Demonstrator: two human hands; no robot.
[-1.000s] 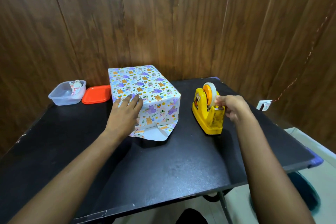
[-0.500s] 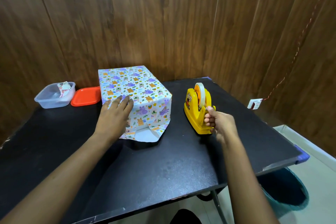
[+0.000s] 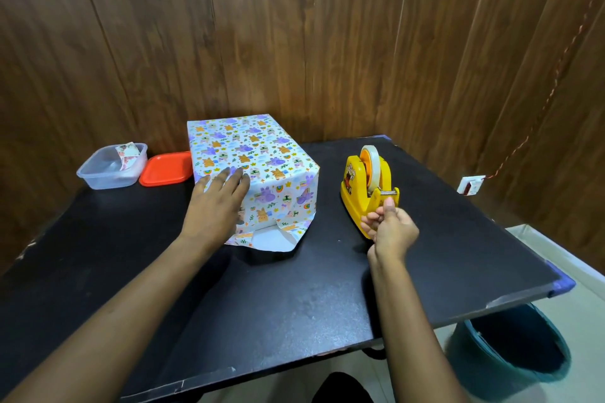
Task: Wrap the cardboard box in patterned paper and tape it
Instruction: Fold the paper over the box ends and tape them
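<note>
The box (image 3: 248,154), far-centre on the table (image 3: 294,298), is wrapped, its near flap (image 3: 271,240) loose. Light, stiff and slick-papered, I judge: hold it flat from above. The left hand (image 3: 217,203) rests there, fingers straight. The right hand (image 3: 391,227) pinches tape (image 3: 373,162) at the dispenser (image 3: 355,186), nearer than a second ago.

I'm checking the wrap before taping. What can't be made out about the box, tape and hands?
- Head view: left hand covers the near-left corner of the wrapped box; its far and left faces are turned away.
- Head view: whether the right hand, fingers curled, holds a strip at the tape dispenser; clear tape too thin to see.
- Head view: print on the slip in the clear container, too small.
</note>
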